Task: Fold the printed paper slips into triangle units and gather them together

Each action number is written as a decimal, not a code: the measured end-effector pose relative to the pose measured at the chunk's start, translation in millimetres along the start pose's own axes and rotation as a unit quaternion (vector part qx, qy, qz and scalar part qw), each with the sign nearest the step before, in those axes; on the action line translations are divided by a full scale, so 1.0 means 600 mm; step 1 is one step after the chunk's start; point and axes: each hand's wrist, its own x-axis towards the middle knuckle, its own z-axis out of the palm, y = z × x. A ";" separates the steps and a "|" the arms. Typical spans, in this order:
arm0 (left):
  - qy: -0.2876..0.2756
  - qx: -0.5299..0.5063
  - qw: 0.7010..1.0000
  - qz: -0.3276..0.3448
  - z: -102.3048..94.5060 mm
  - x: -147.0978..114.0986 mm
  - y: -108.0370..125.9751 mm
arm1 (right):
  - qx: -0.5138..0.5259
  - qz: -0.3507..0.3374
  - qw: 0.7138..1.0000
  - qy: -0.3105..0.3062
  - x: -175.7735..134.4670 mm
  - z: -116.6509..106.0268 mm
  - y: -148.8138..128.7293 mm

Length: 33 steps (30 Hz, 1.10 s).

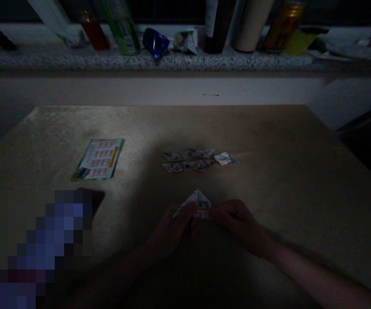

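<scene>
A folded printed paper (204,198), peaked at the top and marked with a QR code, is held between my two hands above the table. My left hand (180,221) pinches its left side, the thumb lying across the front. At its lower right edge, the fingers of my right hand (233,214) grip the paper. Just beyond the hands lie several small folded paper boats (201,165) in two short rows. A diamond-shaped folded paper (226,159) rests at the right end of them.
A stack of printed leaflets (100,159) lies on the table (269,133) to the left. A blurred-out blue patch (50,240) covers the lower left. Along the granite windowsill (179,62) stand a green bottle (124,36), a can (280,30) and a crumpled blue wrapper (156,43).
</scene>
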 end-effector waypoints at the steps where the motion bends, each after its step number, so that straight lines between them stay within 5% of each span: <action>1: -0.003 0.000 1.000 0.004 -0.001 0.000 0.000 | 0.017 0.005 1.000 -0.018 0.002 0.000 -0.001; 6: -0.018 -0.001 1.000 0.006 -0.006 -0.001 -0.007 | 0.012 0.006 0.999 -0.035 0.004 -0.001 -0.006; 10: 0.025 -0.010 0.999 -0.021 -0.007 -0.004 -0.014 | 0.015 -0.007 0.999 -0.032 -0.001 -0.002 -0.006; 23: 0.019 -0.013 0.998 0.053 -0.006 0.004 -0.008 | 0.110 0.079 0.985 0.108 0.000 -0.008 0.032; 33: 0.023 -0.044 0.995 0.082 -0.012 0.009 -0.029 | 0.028 0.082 0.996 0.020 0.005 -0.010 0.020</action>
